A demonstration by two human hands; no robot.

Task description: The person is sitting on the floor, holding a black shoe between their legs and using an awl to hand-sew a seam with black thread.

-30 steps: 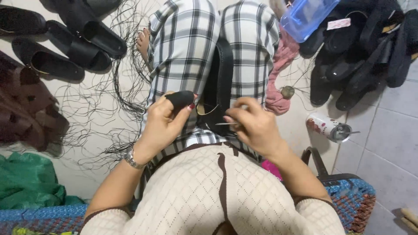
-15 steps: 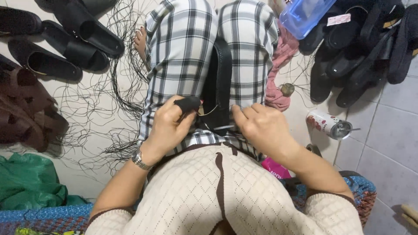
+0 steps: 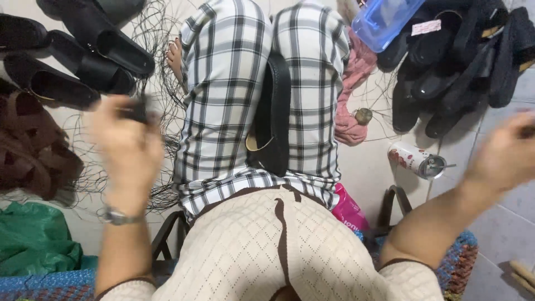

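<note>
Black shoe point(image 3: 271, 114) between knees, hands perhaps clear.

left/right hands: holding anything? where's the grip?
Left hand grips a small dark object at its fingertips; too blurred to identify. Right hand is blurred; cannot tell.

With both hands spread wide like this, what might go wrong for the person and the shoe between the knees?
1. The black shoe is gripped only by the knees; neither hand touches it, so it might slip.
2. Loose black threads lie all over the floor beside the left hand, which holds a small dark item, blurred. They might tangle or snag.
3. The right hand swings out above a can lying on the floor and might knock it.
</note>
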